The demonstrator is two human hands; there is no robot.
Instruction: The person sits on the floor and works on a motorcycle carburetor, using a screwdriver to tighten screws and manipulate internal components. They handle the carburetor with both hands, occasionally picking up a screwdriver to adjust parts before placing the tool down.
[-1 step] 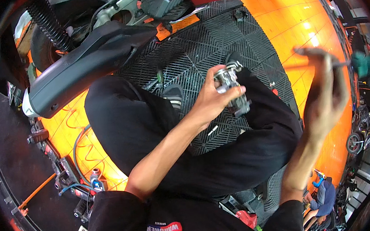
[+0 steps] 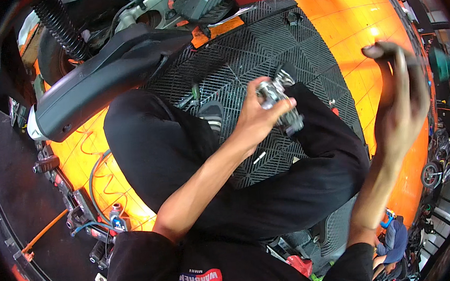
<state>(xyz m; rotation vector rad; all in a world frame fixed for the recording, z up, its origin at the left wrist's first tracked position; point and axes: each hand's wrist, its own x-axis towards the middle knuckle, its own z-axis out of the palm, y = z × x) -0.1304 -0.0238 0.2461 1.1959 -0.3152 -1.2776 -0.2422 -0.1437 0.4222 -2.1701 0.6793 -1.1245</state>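
Observation:
My left hand (image 2: pixel 257 113) is wrapped round a silver metal carburetor (image 2: pixel 281 106), thumb on the near side and fingers at its far end. It is held above the mat between my bent legs. Out to the right, my right hand (image 2: pixel 400 98) is raised and smeared by motion. It grips a screwdriver whose green handle (image 2: pixel 446 65) sticks out past the hand on the right, also blurred. The shaft cannot be made out now. A green-handled tool (image 2: pixel 196 93) lies on the mat near my left foot.
Black ribbed mat (image 2: pixel 259 46) covers part of the orange floor (image 2: pixel 356 16). A motorcycle's black exhaust cover (image 2: pixel 107 78) reaches in at upper left. Air tools (image 2: pixel 83 206), a hose (image 2: pixel 95 176) and a small bottle (image 2: pixel 117 217) are at left. Another person (image 2: pixel 394 241) sits at lower right.
My right hand has shifted slightly right, and the screwdriver's handle has moved up a little. Its shaft, visible across the fingers before, no longer shows. My left hand with the carburetor has barely moved.

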